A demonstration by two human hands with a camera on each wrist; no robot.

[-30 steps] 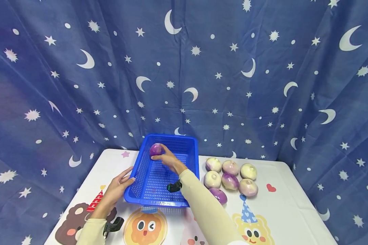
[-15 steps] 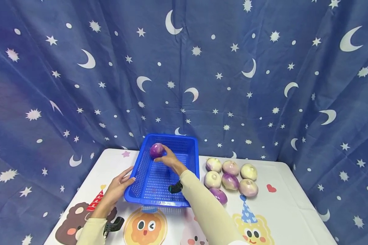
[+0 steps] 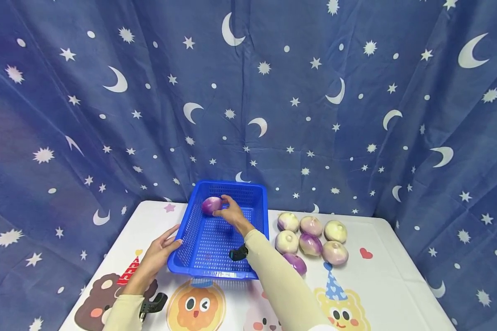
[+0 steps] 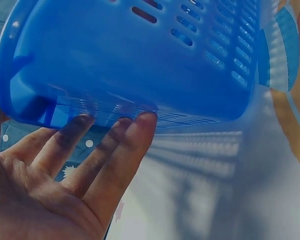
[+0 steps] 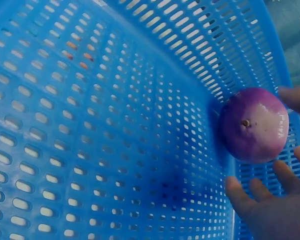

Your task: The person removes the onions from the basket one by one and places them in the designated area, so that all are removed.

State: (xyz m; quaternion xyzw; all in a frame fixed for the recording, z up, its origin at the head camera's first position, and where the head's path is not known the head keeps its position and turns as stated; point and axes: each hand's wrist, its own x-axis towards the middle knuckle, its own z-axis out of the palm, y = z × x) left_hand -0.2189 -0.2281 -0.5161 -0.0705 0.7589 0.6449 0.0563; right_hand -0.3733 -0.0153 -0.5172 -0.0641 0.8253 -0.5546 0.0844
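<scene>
A purple and white turnip (image 3: 211, 206) lies in the far left corner of a blue plastic basket (image 3: 212, 274). Close beside its right side is my right hand (image 3: 233, 214). In the right wrist view the turnip (image 5: 254, 125) rests by the perforated wall, and the right hand's spread fingers (image 5: 240, 195) stand apart from it. My left hand (image 3: 157, 254) holds the basket's left side, its thumb at the rim. From the left wrist view, the left hand (image 4: 65, 175) has its fingertips against the outer wall of the basket (image 4: 130, 65).
Several more turnips (image 3: 310, 245) sit grouped on the table right of the basket. The table (image 3: 391, 276) has a white cover with printed cartoon figures. A blue curtain (image 3: 248, 115) with moons and stars hangs close behind the table.
The turnip has turned and settled lower in the basket corner. My right hand has loosened from it and shifted slightly right. The left hand and basket have stayed in place.
</scene>
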